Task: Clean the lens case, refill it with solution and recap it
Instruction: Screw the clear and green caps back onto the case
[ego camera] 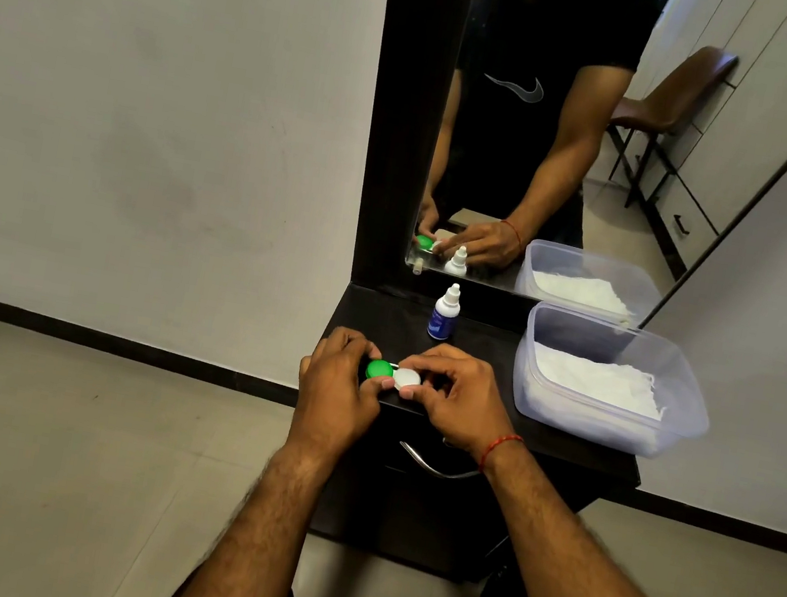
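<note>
Lens case (393,376) between left hand (338,385) and right hand (460,403)

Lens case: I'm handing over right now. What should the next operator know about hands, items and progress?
Left hand grips the lens case at its green cap. Right hand fingers pinch the white cap.
The case is held at the cabinet top's front edge. The solution bottle stands capped behind it. Tissues lie in the clear tub at right.
Both caps are on. Whether cleaning or refilling is done cannot be told, so check before going on.
</note>
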